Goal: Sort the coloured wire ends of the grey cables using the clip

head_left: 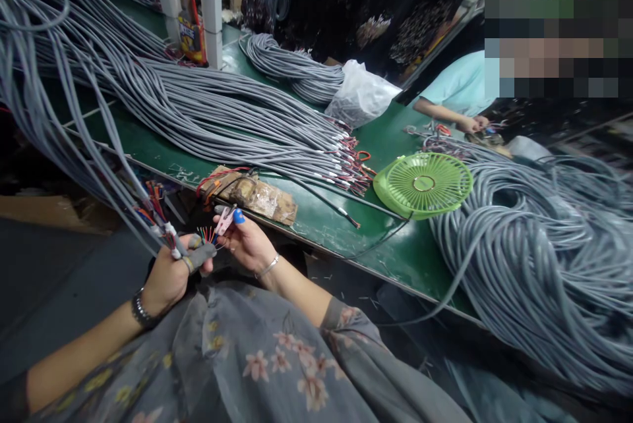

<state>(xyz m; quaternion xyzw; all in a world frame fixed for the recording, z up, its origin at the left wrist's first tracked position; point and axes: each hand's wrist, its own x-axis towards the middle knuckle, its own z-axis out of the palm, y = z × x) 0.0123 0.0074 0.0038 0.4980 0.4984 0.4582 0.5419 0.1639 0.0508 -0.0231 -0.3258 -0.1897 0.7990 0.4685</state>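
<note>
My left hand (173, 271) is closed round the end of a grey cable, with grey coverings on its thumb and a finger. Thin coloured wires (206, 234) fan out from its grip towards my right hand. My right hand (250, 244), with a blue cover on one fingertip, pinches a small flat pink tool (225, 220), whose exact kind I cannot make out. The tool is right beside the wire tips; whether they touch is unclear. Several more grey cable ends with coloured wires (155, 202) hang by my left hand.
A long bundle of grey cables (237, 107) lies across the green table (326, 219). A taped wooden block (257, 196) sits at the near edge. Further right are a green fan (425, 182) and coiled cables (524, 252). Across the table, a co-worker's hands (472, 124) handle wires.
</note>
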